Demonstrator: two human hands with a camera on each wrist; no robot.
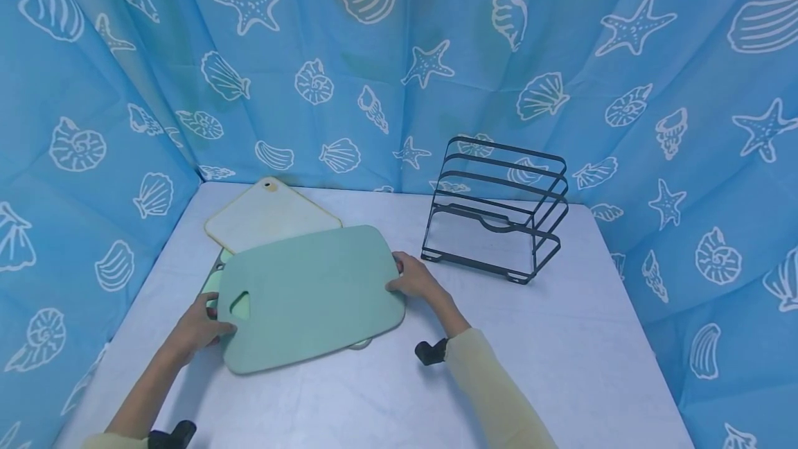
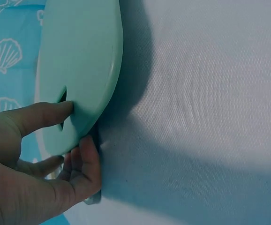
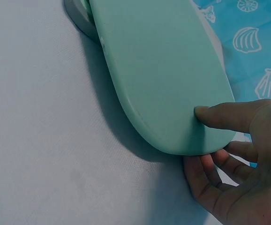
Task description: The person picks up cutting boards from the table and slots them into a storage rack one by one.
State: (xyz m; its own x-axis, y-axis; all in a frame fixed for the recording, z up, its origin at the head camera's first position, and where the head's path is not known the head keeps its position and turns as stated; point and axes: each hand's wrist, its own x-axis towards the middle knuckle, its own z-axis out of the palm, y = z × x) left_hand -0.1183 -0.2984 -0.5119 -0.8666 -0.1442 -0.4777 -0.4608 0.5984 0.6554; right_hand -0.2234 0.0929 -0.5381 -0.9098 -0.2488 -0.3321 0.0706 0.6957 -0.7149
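Both hands hold a large green cutting board (image 1: 312, 296) by its two short ends. At its handle end the left hand (image 1: 198, 328) grips it, thumb on top beside the cut-out slot and fingers underneath. The right hand (image 1: 414, 276) pinches the opposite end the same way; in the right wrist view its thumb (image 3: 220, 116) presses the top face and its fingers curl below the edge. Beneath the board, parts of a lighter green board (image 1: 213, 283) and a grey edge (image 1: 360, 345) peek out, mostly hidden. Behind lies a white cutting board (image 1: 268, 217) with a yellow rim, partly covered.
A black wire rack (image 1: 492, 213) with several upright slots stands at the back right of the white table (image 1: 548, 338). A blue curtain (image 1: 386, 75) printed with shells and starfish encloses the back and sides. A black camera mount (image 1: 431, 352) sits at the right wrist.
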